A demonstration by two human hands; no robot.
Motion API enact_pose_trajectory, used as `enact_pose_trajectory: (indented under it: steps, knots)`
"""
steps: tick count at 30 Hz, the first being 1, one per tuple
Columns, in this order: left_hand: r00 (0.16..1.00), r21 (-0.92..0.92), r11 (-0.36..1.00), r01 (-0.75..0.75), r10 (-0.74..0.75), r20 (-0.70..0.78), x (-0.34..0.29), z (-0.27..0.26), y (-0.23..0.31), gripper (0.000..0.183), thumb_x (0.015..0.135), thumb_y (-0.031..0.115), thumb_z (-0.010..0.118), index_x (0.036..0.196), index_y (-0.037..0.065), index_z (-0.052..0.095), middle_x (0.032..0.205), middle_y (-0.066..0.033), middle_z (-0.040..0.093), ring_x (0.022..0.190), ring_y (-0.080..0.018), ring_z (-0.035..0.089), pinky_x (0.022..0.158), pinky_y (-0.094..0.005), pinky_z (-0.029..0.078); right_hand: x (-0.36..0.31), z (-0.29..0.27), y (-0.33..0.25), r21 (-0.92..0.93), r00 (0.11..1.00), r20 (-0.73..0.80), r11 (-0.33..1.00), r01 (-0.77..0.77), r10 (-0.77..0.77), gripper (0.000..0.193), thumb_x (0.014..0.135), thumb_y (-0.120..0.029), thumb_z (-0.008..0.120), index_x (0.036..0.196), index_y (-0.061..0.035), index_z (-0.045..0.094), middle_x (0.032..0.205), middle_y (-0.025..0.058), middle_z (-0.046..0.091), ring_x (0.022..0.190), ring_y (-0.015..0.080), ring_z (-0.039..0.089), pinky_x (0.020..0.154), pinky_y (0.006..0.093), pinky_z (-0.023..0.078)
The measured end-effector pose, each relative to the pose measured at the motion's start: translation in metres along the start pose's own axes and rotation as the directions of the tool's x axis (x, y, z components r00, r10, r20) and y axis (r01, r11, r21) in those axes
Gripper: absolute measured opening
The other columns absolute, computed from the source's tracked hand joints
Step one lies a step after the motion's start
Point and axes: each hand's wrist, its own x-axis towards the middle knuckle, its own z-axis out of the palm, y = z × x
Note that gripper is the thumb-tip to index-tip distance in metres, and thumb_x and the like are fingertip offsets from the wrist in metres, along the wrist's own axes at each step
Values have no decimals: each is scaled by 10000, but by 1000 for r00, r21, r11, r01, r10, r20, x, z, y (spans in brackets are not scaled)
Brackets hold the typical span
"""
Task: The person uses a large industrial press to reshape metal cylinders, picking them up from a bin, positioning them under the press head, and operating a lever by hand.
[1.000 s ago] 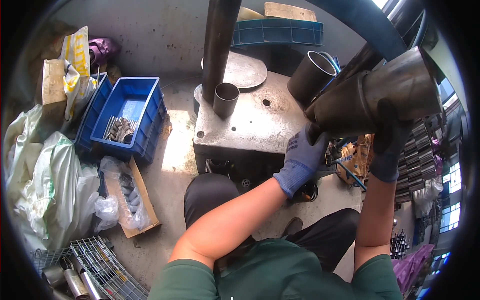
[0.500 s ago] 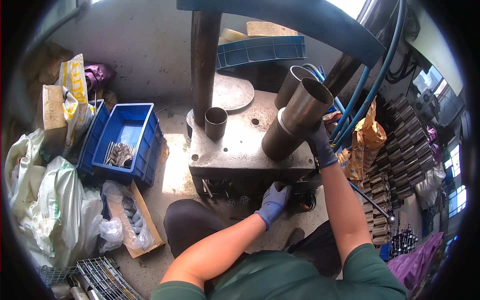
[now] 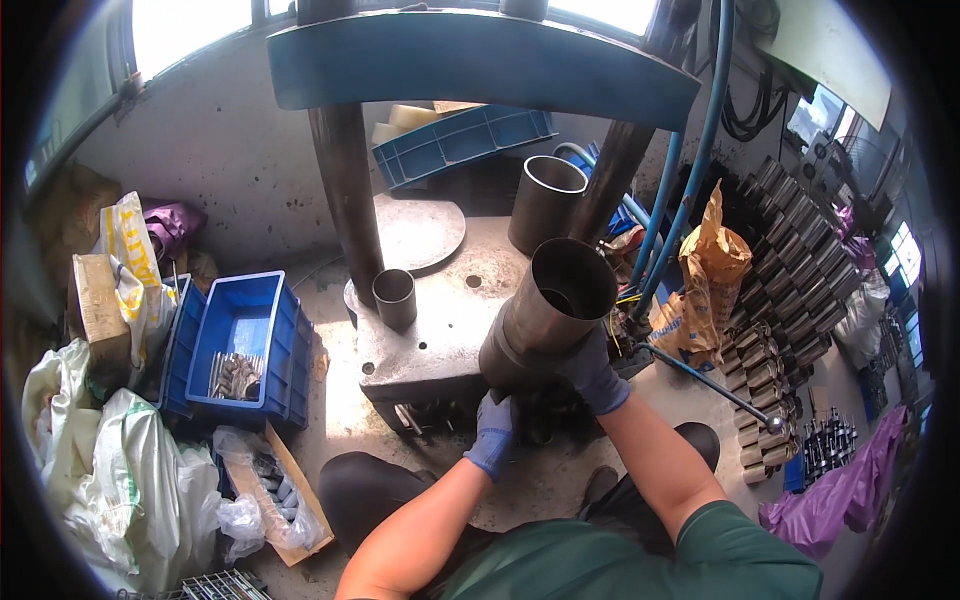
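A large dark metal tube [image 3: 560, 300] leans at the front right of the press table [image 3: 430, 350], its open mouth tilted up toward me. A wider collar shows around its lower part. My gloved right hand [image 3: 598, 378] grips its right side low down, with the fingers partly hidden behind it. Below the table's front edge, my gloved left hand [image 3: 492, 435] is closed at the tube's lower end; its fingertips are partly hidden. A wide tube with a bright rim [image 3: 550, 205] stands behind, and a short small tube [image 3: 395, 300] stands at the left.
A blue crossbeam [image 3: 480, 60] spans two dark posts above the table. A round metal plate [image 3: 425, 235] lies toward the back. Blue bins [image 3: 240, 350] and white sacks [image 3: 125, 460] sit left. At right are stacked tubes [image 3: 800, 260], hoses and a ball-ended lever [image 3: 774, 424].
The large tube has come nearer to me, toward the table's front edge, along with my right hand. My left hand has moved up to its lower end. The view has tilted upward.
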Motion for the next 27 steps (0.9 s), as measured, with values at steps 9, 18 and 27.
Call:
enact_pose_trajectory:
  steps: [9, 18, 27]
  knots:
    - [973, -524, 828, 199, -233, 1, 5, -7, 96, 324, 927, 165, 560, 1184, 1, 669, 1071, -180, 733, 967, -274, 698, 854, -388, 533, -37, -27, -33, -175, 972, -129, 969, 175, -199, 991, 615, -296, 978, 1411, -40, 446, 1330, 136, 591, 1201, 248, 604, 1021, 398, 506]
    - [996, -731, 680, 56, -90, -7, 34, -38, 214, 323, 987, 177, 563, 1258, 4, 591, 1004, -111, 677, 871, -166, 626, 765, -301, 517, 80, -76, -115, 73, 944, -248, 968, 242, -217, 540, 750, -21, 865, 1213, 4, 587, 1141, 131, 669, 931, 217, 692, 831, 338, 600]
    - [912, -264, 873, 410, -390, 129, -49, 8, 121, 420, 946, 364, 606, 1135, -5, 673, 1085, -220, 704, 1027, -353, 678, 895, -423, 518, 31, -28, 32, -206, 971, -232, 973, -102, 53, 1227, 587, -435, 981, 1474, 45, 283, 1410, 225, 503, 1263, 322, 544, 1075, 430, 451]
